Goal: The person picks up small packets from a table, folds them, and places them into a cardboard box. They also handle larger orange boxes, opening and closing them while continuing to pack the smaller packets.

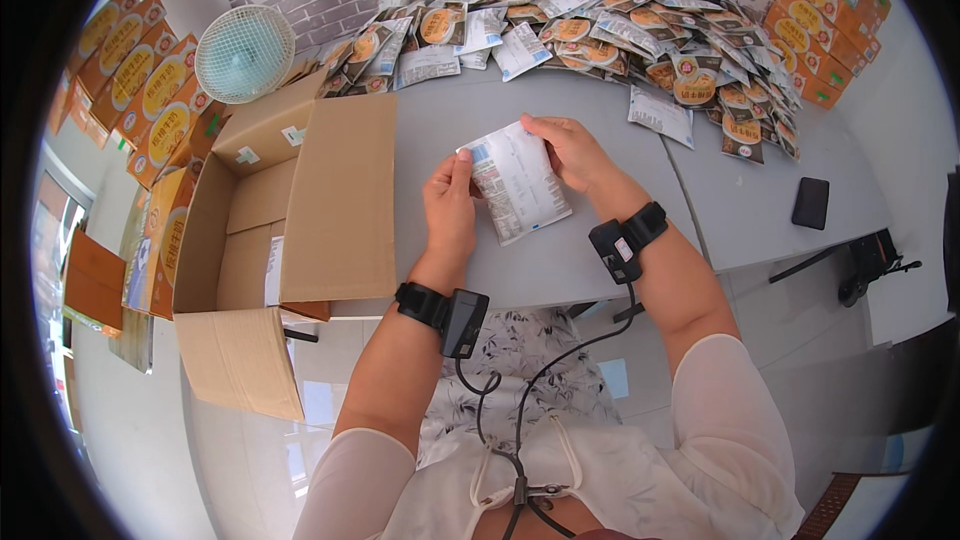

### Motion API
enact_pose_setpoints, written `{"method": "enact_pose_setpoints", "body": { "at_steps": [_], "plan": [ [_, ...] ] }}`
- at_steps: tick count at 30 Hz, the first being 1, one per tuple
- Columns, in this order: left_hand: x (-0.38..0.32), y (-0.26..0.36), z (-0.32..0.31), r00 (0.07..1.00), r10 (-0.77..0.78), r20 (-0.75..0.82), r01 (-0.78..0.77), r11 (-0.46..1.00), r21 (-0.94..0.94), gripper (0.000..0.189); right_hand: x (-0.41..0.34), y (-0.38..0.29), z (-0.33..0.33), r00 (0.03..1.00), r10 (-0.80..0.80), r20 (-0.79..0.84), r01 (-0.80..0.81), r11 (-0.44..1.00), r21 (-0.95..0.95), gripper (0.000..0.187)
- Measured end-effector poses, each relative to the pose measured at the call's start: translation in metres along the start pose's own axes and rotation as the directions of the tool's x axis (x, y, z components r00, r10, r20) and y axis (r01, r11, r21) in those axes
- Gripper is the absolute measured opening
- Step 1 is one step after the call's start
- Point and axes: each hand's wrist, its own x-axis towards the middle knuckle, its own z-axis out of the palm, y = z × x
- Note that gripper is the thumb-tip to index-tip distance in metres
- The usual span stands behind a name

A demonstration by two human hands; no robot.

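Between my two hands is a sealed food packet [522,184], its white printed back turned up towards me, held tilted over the grey table [427,255]. My left hand [451,202] pinches its left edge, thumb on top. At the upper right corner my right hand [574,154] grips it, with the thumb over the edge and the fingers behind. To the left stands an open cardboard box [247,217] with its flaps spread; a white packet [274,270] shows partly inside, the rest hidden by the flap [341,199].
A heap of similar packets [600,22] lies along the table's back by the wall. A pale green fan [244,54] stands behind the box. Orange cartons [150,97] are stacked at left, more cartons [821,22] at right. A dark phone-like object [811,203] lies at the table's right.
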Motion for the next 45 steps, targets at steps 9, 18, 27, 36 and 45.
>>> {"method": "enact_pose_setpoints", "body": {
  "at_steps": [9, 18, 27, 36, 45],
  "plan": [
    [-0.002, 0.0, 0.001, 0.997, 0.064, -0.045, -0.064, 0.998, -0.006, 0.03, -0.017, -0.014, 0.008, 0.967, 0.196, 0.165, -0.126, 0.924, -0.362, 0.044],
    [0.004, -0.005, -0.006, 0.999, -0.046, 0.013, 0.047, 0.995, -0.083, 0.033, -0.01, -0.012, 0.002, 0.984, 0.162, 0.075, -0.136, 0.953, -0.272, 0.052],
    [-0.008, 0.009, 0.009, 0.985, -0.136, 0.108, 0.112, 0.973, 0.202, 0.044, -0.004, -0.014, -0.007, 0.998, 0.017, -0.055, -0.017, 1.0, 0.005, 0.05],
    [-0.003, 0.002, 0.002, 0.976, -0.139, 0.167, 0.108, 0.977, 0.183, 0.044, 0.003, -0.011, -0.016, 0.989, -0.01, -0.148, 0.038, 0.981, 0.188, 0.045],
    [-0.005, 0.001, 0.005, 0.988, -0.078, 0.131, 0.061, 0.989, 0.132, 0.042, 0.0, -0.014, -0.01, 0.995, -0.019, -0.097, 0.035, 0.985, 0.171, 0.046]
  ]
}}
